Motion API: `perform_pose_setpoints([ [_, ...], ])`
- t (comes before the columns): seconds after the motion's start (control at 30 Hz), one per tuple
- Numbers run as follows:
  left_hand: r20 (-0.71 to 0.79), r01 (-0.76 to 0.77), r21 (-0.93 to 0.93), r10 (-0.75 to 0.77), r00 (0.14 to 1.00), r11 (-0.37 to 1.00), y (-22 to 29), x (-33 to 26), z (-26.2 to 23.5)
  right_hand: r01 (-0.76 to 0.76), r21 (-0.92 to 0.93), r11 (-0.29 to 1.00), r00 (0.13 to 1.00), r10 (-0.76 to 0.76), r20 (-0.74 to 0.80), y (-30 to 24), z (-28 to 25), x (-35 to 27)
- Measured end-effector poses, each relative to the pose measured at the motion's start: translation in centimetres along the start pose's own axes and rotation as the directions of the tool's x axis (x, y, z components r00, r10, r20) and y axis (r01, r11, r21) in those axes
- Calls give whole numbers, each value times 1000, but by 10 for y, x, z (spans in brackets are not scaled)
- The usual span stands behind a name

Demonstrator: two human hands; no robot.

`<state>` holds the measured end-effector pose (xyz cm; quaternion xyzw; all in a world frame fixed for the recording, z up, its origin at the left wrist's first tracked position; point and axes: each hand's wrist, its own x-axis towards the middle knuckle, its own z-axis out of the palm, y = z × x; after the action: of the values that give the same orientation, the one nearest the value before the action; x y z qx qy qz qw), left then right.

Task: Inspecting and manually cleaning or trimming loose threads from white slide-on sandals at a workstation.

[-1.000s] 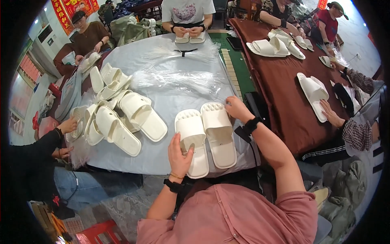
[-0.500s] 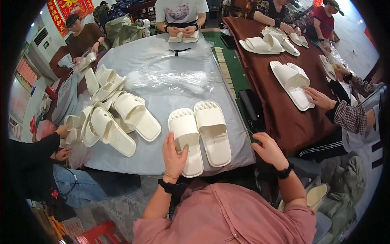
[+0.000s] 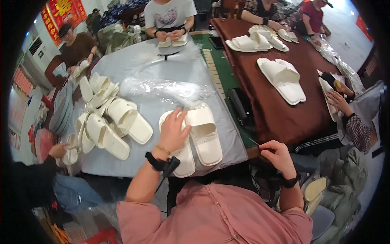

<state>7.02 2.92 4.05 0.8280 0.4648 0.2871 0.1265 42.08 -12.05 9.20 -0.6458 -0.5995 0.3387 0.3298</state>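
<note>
A pair of cream slide slippers lies before me at the near edge of the grey-covered table. My left hand rests over the strap of the left slipper, its fingers stretched out and thumb apart, hiding most of that strap. The right slipper lies close beside it, strap uncovered. Off the table's right corner, my right hand pinches a thin, pointed metal tool, whose exact kind I cannot make out.
A heap of cream slippers lies at the left. Clear plastic bags are spread beyond my pair. A brown-covered table on the right bears more slippers. Co-workers handle slippers at the left, far side and right. A black case stands between the tables.
My left hand has moved forward from the slipper's side onto its strap. The right hand stays off the table with the thin tool. At the right, a co-worker's hand has left one slipper pair.
</note>
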Motion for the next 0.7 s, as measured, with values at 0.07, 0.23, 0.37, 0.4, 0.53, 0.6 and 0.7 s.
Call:
perform_pose_setpoints([
  [0.07,125,74,9,-74,989,997,-22,27,2,-2,33,999,998,4,-69,1,0,-1],
  [0.23,352,163,126,-197,915,979,-79,81,28,-9,94,995,984,25,-177,9,-6,-14],
  [0.37,443,199,82,-214,870,977,-112,104,46,12,101,995,967,14,-253,17,-18,-30],
  [0.4,437,221,92,-239,867,971,-117,109,48,24,110,994,961,8,-276,19,-24,-33],
  [0.53,498,258,114,-280,820,959,-120,116,45,-12,303,953,870,159,-466,23,-51,-47],
  [0.6,475,242,67,-244,845,968,-108,109,35,53,376,925,846,159,-509,24,-58,-49],
  [0.7,201,111,38,-117,973,993,-75,68,11,44,430,902,874,175,-454,22,-52,-45],
])
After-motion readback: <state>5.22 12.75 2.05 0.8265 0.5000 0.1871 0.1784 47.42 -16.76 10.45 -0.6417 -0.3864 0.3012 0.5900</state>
